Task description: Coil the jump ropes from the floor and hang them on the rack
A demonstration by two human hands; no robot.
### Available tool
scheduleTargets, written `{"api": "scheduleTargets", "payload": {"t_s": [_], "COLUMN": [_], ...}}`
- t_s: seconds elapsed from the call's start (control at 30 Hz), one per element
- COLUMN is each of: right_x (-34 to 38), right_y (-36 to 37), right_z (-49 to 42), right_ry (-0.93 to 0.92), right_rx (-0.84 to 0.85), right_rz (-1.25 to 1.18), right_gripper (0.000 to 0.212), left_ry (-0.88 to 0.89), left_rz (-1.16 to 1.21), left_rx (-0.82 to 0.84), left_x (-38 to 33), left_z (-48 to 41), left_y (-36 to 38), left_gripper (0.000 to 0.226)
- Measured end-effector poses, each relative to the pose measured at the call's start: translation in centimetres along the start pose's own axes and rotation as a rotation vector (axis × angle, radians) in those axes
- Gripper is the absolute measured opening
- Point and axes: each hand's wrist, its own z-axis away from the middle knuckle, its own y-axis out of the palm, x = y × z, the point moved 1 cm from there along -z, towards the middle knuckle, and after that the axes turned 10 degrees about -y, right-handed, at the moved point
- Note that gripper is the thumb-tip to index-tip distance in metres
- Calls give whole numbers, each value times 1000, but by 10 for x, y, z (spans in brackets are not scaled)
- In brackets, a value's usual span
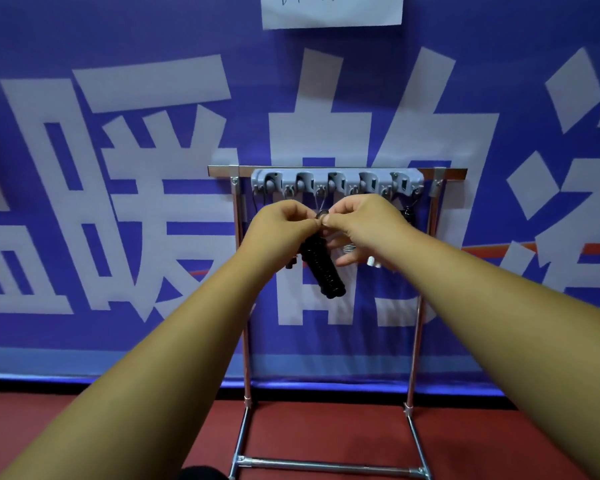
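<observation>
Both of our hands meet at the centre of the frame. Our left hand (280, 221) is curled round the top of the jump rope (322, 266), and our right hand (361, 221) pinches its small dark loop (321, 213) between thumb and forefinger. The fingertips of the two hands almost touch.

Behind them a blue banner (84, 46) fills the wall, above a red floor (326, 434). A metal rack (245, 341) stands against the banner at centre. Along its top bar runs a grey strip of hooks (336, 180), just above our knuckles. The rope's black ribbed handles hang below our left hand, tilted toward the lower right. We cannot tell how the cord itself is coiled, because our hands hide it. Other items already hang from hooks on the far right and behind our right hand.

We judge this to be the hanging step. To do it well, we would keep the loop pinched open and lift it squarely over one free hook. We would carry the handles' weight in the left hand until the loop seats, then let go gently so nothing swings into the neighbouring ropes.

As for writing, the banner carries huge white characters. We can read 暖 at left and 的 behind the rack, and the others are cut off by the frame. A white sheet of paper (331, 12) at the top edge bears handwriting too cropped to read.
</observation>
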Motion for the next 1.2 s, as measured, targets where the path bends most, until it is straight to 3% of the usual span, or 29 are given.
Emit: {"api": "scheduleTargets", "payload": {"t_s": [0.17,0.33,0.6,0.77,0.93,1.2], "right_x": [9,7,-18,-31,-39,-54], "right_y": [18,40,56,61,67,74], "right_z": [-40,-82,-143,-177,-204,-222], "right_ry": [-22,-29,-27,-33,-73,-11], "right_rx": [10,-40,-147,-172,-176,-175], "right_rz": [89,161,185,310,424,457], "right_gripper": [5,21,14,17,20,22], "left_ry": [2,-47,-109,-184,-188,-206], "left_rz": [-107,-80,-146,-68,-40,-78], "left_rx": [-149,-195,-322,-320,-351,-302], "left_x": [2,6,16,27,33,44], "left_z": [-34,-71,-133,-169,-194,-210], "left_y": [-16,-25,-20,-19,-22,-16], "left_gripper": [12,10,26,13,26,12]}}
